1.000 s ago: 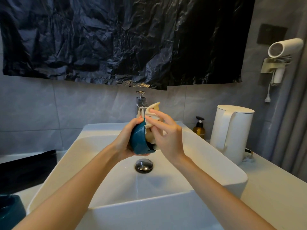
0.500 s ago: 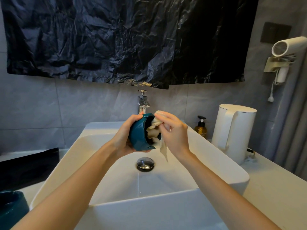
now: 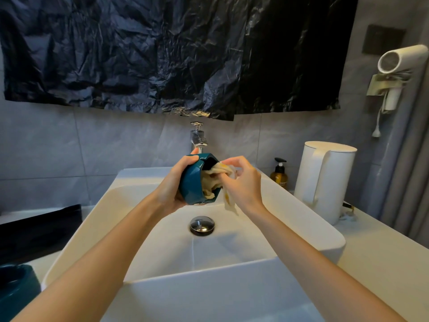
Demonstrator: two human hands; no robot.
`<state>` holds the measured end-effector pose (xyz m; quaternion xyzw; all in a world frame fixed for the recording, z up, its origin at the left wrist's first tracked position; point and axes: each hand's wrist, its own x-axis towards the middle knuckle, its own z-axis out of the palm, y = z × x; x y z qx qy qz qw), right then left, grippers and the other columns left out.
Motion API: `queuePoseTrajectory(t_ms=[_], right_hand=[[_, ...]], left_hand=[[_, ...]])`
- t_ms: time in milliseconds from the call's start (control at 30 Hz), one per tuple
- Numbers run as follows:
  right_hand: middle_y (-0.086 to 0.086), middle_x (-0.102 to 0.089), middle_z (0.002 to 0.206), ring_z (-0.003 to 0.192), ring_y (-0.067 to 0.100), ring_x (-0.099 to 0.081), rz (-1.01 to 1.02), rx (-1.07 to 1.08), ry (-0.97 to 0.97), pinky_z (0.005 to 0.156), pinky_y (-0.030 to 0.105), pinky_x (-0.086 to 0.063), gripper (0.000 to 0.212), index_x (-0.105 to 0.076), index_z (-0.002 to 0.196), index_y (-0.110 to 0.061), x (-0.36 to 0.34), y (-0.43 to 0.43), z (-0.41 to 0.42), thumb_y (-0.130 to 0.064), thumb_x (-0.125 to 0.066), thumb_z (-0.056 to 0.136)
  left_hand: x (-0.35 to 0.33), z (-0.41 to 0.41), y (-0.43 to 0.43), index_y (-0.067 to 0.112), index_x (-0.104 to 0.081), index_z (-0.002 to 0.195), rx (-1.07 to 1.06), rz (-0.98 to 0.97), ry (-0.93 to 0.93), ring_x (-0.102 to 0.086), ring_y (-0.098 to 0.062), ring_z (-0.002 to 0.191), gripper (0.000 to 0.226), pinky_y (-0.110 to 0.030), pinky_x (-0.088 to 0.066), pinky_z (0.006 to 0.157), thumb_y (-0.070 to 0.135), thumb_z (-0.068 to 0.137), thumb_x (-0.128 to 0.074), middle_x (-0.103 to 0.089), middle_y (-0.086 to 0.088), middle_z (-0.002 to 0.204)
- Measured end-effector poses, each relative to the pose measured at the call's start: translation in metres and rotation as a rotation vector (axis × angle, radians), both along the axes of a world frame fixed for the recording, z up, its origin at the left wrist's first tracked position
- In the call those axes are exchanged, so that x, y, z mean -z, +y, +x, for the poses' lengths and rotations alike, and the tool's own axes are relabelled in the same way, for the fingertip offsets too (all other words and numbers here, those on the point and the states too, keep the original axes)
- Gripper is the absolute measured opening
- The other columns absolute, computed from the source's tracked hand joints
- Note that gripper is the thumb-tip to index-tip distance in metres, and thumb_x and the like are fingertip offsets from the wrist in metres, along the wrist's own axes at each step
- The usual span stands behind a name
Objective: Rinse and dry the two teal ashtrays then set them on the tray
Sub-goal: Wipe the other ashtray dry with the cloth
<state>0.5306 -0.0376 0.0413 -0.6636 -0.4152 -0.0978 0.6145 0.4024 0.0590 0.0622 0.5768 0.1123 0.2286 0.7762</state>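
Note:
Over the white sink (image 3: 301, 219), my left hand (image 3: 173, 184) grips a teal ashtray (image 3: 192, 182) tipped on its side, its opening facing right. My right hand (image 3: 243, 182) pinches a cream cloth (image 3: 212, 183) that is stuffed into the ashtray's hollow, with one end hanging down below my wrist. A second teal ashtray (image 3: 16, 289) stands on the counter at the bottom left corner, partly cut off by the frame. A black tray (image 3: 39, 228) lies left of the sink.
A chrome tap (image 3: 198, 138) rises behind the ashtray, and the drain plug (image 3: 202, 225) sits in the basin below. On the right counter stand an amber pump bottle (image 3: 279, 176) and a white kettle (image 3: 325, 180). A hair dryer (image 3: 399, 63) hangs on the right wall.
The ashtray has turned so its opening faces more to the right. My right hand has pushed the cloth deeper inside and shifted it around the hollow.

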Motion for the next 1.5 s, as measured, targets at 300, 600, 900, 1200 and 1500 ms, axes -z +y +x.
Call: queuePoseTrajectory(t_ms=[300,600,900,1200,1500], right_hand=[[0.009,-0.065,0.098,0.084,0.014,-0.065,-0.367,-0.386,0.621,0.070,0.029,-0.056,0.031,-0.059,0.109,-0.004,0.001,0.003,-0.010,-0.023,-0.067,0.086],[0.007,-0.058,0.069,0.068,0.018,-0.053,-0.327,-0.035,0.258,0.060,0.028,-0.042,0.029,-0.066,0.077,-0.002,0.007,0.008,-0.004,-0.027,-0.058,0.089],[-0.001,-0.053,0.080,0.070,0.015,-0.047,-0.289,0.331,-0.357,0.049,0.015,-0.023,0.016,-0.062,0.091,-0.010,-0.005,-0.011,0.005,-0.026,-0.058,0.091],[0.002,-0.058,0.099,0.079,0.020,-0.061,-0.197,0.264,-0.562,0.063,0.029,-0.055,0.025,-0.062,0.108,-0.015,0.002,-0.005,-0.001,-0.025,-0.068,0.087],[-0.006,-0.046,0.099,0.081,0.007,-0.048,-0.230,0.091,-0.334,0.064,0.010,-0.039,0.023,-0.062,0.097,-0.020,0.007,-0.006,-0.002,-0.013,-0.073,0.078]], left_hand=[[-0.002,0.001,-0.002,0.053,-0.033,0.138,-0.121,0.166,-0.092,-0.061,-0.025,0.108,0.048,-0.047,-0.055,0.084,0.040,0.093,-0.046,-0.057,0.002,0.125],[0.007,0.010,-0.002,0.053,-0.035,0.136,-0.024,0.198,-0.085,-0.057,-0.024,0.110,0.060,-0.049,-0.051,0.092,0.043,0.079,-0.053,-0.056,-0.002,0.126],[0.008,0.010,0.008,0.020,-0.059,0.113,-0.167,0.470,0.194,-0.062,-0.023,0.104,0.032,-0.028,-0.056,0.076,0.039,0.088,-0.060,-0.066,-0.006,0.108],[0.020,0.016,0.008,0.012,-0.050,0.120,-0.375,0.536,0.299,-0.061,-0.027,0.099,0.033,-0.037,-0.061,0.066,0.012,0.089,-0.060,-0.059,-0.011,0.113],[0.019,0.014,0.016,0.011,-0.052,0.122,-0.457,0.322,0.247,-0.060,-0.030,0.104,0.038,-0.042,-0.061,0.067,0.024,0.088,-0.064,-0.059,-0.014,0.117]])
